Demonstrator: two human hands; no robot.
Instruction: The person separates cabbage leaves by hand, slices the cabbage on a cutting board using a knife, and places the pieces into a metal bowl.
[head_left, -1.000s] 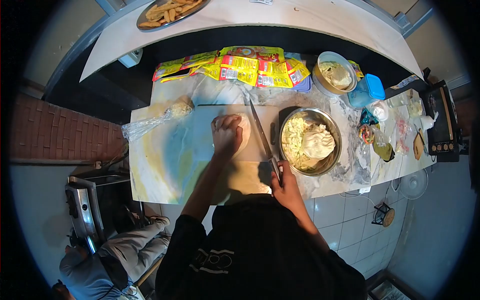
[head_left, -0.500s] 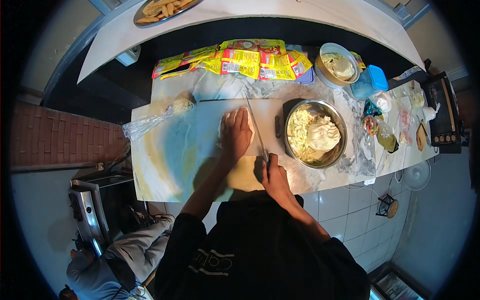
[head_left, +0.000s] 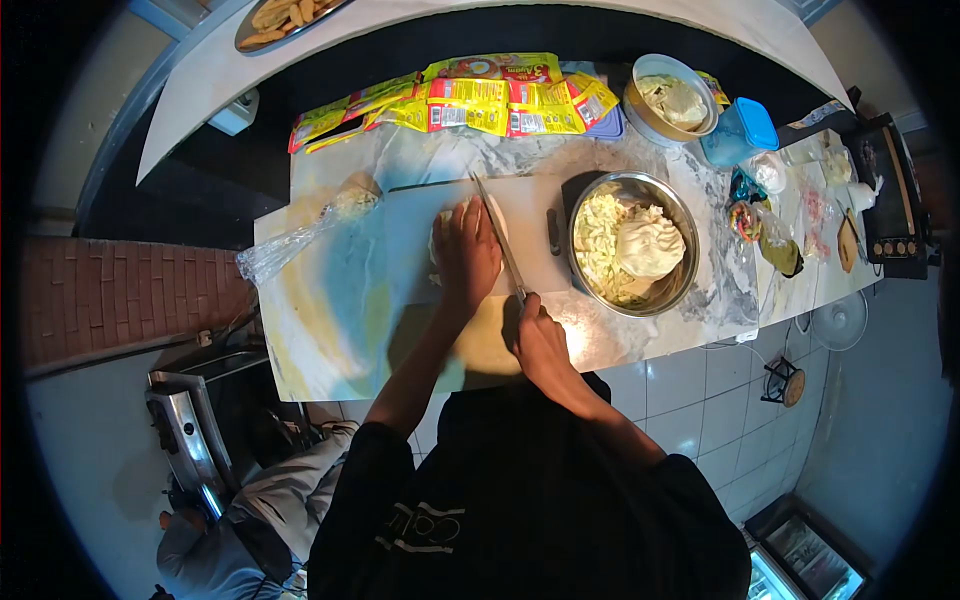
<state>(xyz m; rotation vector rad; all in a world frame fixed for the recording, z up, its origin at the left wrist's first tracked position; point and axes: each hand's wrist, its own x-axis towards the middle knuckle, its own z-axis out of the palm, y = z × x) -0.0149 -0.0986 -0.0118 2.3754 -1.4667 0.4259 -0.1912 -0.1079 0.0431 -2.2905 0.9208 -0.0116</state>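
My left hand (head_left: 468,255) lies over a pale piece of cabbage (head_left: 437,238), holding it down on the white cutting board (head_left: 405,225). Most of that piece is hidden under the palm and fingers. A long knife (head_left: 507,250) is gripped by its handle in my right hand (head_left: 543,342). Its blade runs along the right side of the cabbage, close to my left fingers, with the tip pointing away from me. Right of the board stands a steel bowl (head_left: 690,235) with chopped cabbage (head_left: 600,235) and a larger cabbage chunk (head_left: 650,245).
Yellow seasoning packets (head_left: 468,105) line the back of the marble table. A tub (head_left: 640,108) and a blue-lidded container (head_left: 740,132) stand at the back right. A tied plastic bag (head_left: 290,245) lies left. Another person (head_left: 285,500) is at lower left, near a metal appliance (head_left: 185,425).
The whole view has shifted slightly. My left hand still rests on the cabbage and the knife stays beside it, its blade now a little closer to the fingers.
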